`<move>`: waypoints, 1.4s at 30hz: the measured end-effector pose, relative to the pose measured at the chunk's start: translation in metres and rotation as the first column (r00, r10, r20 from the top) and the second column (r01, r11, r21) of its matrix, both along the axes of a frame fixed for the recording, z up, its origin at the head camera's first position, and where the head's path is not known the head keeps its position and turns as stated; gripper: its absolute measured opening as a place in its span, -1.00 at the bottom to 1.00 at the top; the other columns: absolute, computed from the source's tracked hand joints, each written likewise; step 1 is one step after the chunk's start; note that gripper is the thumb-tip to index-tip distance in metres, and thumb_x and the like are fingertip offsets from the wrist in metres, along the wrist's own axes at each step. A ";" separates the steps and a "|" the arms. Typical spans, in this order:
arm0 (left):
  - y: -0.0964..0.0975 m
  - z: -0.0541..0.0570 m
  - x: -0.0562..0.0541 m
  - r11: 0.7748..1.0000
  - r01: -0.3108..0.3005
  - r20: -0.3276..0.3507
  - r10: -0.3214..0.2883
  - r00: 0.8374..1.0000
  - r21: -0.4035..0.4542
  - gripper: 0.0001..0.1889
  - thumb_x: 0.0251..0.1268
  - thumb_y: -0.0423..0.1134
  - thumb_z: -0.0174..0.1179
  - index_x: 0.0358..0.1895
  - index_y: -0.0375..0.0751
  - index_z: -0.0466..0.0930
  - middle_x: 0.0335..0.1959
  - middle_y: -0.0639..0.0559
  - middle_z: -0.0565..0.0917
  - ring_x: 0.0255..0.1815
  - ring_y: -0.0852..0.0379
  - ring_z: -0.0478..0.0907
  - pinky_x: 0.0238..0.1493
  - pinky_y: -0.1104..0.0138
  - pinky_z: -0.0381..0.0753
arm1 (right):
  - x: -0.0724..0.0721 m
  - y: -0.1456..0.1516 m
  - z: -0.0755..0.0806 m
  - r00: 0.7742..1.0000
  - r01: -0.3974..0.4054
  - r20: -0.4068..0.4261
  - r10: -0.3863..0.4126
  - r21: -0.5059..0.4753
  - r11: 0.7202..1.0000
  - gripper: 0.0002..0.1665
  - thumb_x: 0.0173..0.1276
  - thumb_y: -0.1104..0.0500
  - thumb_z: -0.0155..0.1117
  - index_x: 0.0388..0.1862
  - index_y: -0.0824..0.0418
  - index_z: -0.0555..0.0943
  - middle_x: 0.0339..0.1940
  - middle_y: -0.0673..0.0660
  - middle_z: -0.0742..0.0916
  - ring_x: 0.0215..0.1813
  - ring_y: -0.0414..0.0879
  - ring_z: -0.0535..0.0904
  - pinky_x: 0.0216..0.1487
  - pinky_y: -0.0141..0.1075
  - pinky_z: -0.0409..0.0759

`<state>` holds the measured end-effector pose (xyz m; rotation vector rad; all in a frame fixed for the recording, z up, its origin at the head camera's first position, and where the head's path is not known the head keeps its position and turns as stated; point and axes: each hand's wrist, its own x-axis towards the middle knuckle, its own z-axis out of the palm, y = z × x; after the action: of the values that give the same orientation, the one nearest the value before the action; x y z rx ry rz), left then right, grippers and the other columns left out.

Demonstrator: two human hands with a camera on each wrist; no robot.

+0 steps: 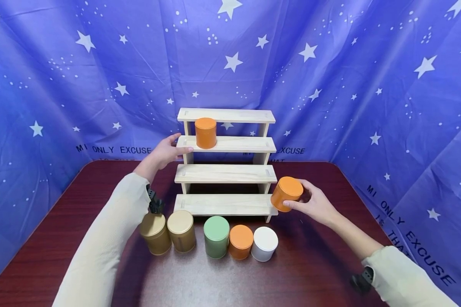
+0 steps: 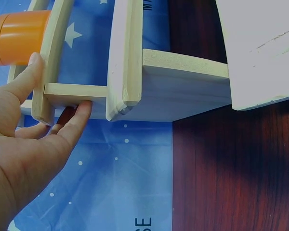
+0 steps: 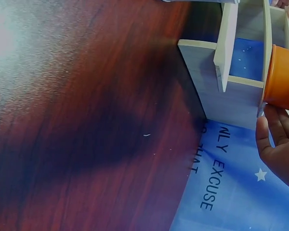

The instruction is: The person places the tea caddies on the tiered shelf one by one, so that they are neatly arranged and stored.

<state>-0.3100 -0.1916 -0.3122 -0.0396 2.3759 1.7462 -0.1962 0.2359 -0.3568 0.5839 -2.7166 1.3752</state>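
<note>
A pale wooden step shelf (image 1: pixel 226 174) with several tiers stands on the table. My left hand (image 1: pixel 165 152) grips the left end of its second tier from the top, thumb on the board and fingers beneath in the left wrist view (image 2: pixel 33 139). Close by on that tier stands an orange canister (image 1: pixel 205 134), upright. My right hand (image 1: pixel 316 205) holds another orange canister (image 1: pixel 286 195), slightly tilted, off the right end of the lower tiers. In the right wrist view, fingers (image 3: pixel 274 127) lie against this canister (image 3: pixel 283 79); part of it is cut off by the frame.
In front of the shelf, two gold canisters (image 1: pixel 181 232), a green canister (image 1: pixel 217 238), a third orange canister (image 1: pixel 240 243) and a white canister (image 1: pixel 264 244) stand in a row on the dark red table (image 1: pixel 199 285). A blue star-patterned cloth (image 1: pixel 138 106) hangs behind and at the sides.
</note>
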 end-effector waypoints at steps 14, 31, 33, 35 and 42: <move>0.001 0.000 -0.001 1.000 -0.010 0.006 0.010 1.000 0.001 -0.05 0.22 -0.19 0.25 0.51 -0.07 -0.25 0.44 -0.31 0.10 0.35 -0.18 0.29 0.33 0.04 0.38 | -0.016 -0.013 0.020 0.999 0.034 -0.032 -0.033 0.014 0.999 -0.26 0.11 0.09 0.44 0.26 0.18 0.37 0.05 0.17 0.63 -0.15 -0.30 0.55 -0.20 -0.44 0.60; 0.001 0.000 -0.001 1.000 -0.010 0.007 0.010 1.000 0.002 -0.04 0.22 -0.21 0.25 0.51 -0.08 -0.27 0.43 -0.33 0.10 0.34 -0.20 0.29 0.32 0.03 0.39 | -0.034 -0.030 0.040 0.999 0.038 -0.040 -0.038 0.019 0.999 -0.19 0.10 0.00 0.44 0.30 0.19 0.35 0.13 0.16 0.58 0.07 -0.04 0.53 0.02 -0.26 0.57; 0.001 0.000 -0.001 1.000 -0.009 0.005 0.009 1.000 0.004 -0.04 0.22 -0.22 0.25 0.51 -0.09 -0.27 0.43 -0.33 0.10 0.35 -0.21 0.29 0.32 0.03 0.38 | -0.035 -0.033 0.041 0.999 0.035 -0.038 -0.035 0.012 0.999 -0.19 0.10 0.00 0.44 0.30 0.19 0.35 0.13 0.16 0.58 0.08 -0.01 0.53 0.03 -0.21 0.57; 0.001 0.000 -0.001 1.000 -0.007 0.003 0.007 1.000 0.005 -0.05 0.23 -0.22 0.24 0.51 -0.09 -0.28 0.43 -0.33 0.09 0.35 -0.21 0.28 0.32 0.03 0.38 | -0.036 -0.035 0.041 0.999 0.027 -0.032 -0.027 0.007 1.000 -0.19 0.10 0.00 0.44 0.29 0.20 0.35 0.13 0.17 0.58 0.08 0.02 0.53 0.04 -0.16 0.57; 0.002 0.001 0.000 1.000 -0.008 0.007 0.008 1.000 0.020 -0.05 0.22 -0.23 0.25 0.51 -0.10 -0.26 0.43 -0.32 0.11 0.34 -0.20 0.29 0.32 0.04 0.39 | -0.040 -0.046 0.041 1.000 -0.003 0.001 0.003 -0.007 1.000 -0.17 0.09 -0.03 0.44 0.30 0.18 0.34 0.13 0.16 0.58 0.07 0.02 0.54 0.04 -0.11 0.57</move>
<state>-0.3099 -0.1893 -0.3117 -0.0521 2.3561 1.7710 -0.2366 0.1900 -0.3160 0.5867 -2.7120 1.3853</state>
